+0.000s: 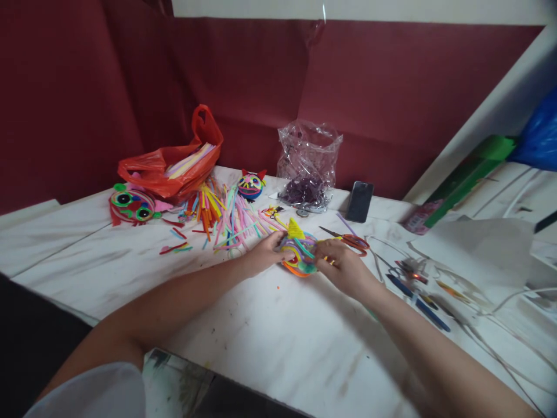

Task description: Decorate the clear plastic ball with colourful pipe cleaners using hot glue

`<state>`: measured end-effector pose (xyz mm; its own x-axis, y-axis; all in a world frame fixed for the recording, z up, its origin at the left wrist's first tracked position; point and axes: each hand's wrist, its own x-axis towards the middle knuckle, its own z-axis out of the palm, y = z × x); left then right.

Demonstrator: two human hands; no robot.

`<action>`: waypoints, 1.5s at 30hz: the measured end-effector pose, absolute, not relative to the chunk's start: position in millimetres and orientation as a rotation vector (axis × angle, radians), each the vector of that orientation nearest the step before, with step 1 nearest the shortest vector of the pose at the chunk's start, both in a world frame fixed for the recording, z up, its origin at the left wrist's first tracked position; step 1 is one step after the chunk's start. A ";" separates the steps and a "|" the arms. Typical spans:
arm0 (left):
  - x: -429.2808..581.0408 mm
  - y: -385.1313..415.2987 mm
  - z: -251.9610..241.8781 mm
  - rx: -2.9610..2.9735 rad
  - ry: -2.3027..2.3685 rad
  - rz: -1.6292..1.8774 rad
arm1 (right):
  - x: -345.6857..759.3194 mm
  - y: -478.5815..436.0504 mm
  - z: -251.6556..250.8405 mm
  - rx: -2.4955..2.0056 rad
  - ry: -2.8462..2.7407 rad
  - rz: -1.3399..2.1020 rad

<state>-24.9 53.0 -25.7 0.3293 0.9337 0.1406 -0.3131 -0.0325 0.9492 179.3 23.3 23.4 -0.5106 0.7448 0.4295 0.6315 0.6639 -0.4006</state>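
Note:
A small multicoloured pipe-cleaner craft piece (299, 253) with a yellow pointed ear rests on the white table (270, 331). My left hand (267, 251) grips its left side with curled fingers. My right hand (342, 264) holds its right side, fingers pinched on the coloured strands. Orange-handled scissors (350, 239) lie just behind my right hand.
A pile of coloured pipe cleaners (226, 217) spreads behind the craft. Farther back are a red plastic bag (172, 165), two finished face ornaments (130, 204) (251, 184), a clear bag (308, 165) and a phone (360, 201). Tools, pens and white wires (418, 284) clutter the right.

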 end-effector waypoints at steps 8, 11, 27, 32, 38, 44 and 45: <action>-13.5 48.5 -17.7 1.043 0.807 1.216 | 187.4 22.8 31.8 -0.954 -2.474 0.314; -9.5 50.3 -20.4 1.021 0.813 1.240 | 187.5 21.1 33.7 -0.942 -2.502 0.284; -11.7 46.5 -22.2 0.914 0.788 1.221 | 179.0 19.3 13.2 -1.210 -2.278 0.165; -9.1 46.6 -22.0 0.888 0.782 1.231 | 176.9 18.3 10.5 -1.213 -2.245 0.150; -5.9 46.3 -26.9 0.853 0.827 1.248 | 176.3 21.0 11.1 -1.219 -2.172 0.160; -5.4 45.5 -22.8 0.841 0.903 1.241 | 179.6 32.8 8.7 -1.196 -2.058 0.311; -5.3 45.4 -21.9 0.839 0.900 1.238 | 179.7 33.8 7.8 -1.195 -2.049 0.313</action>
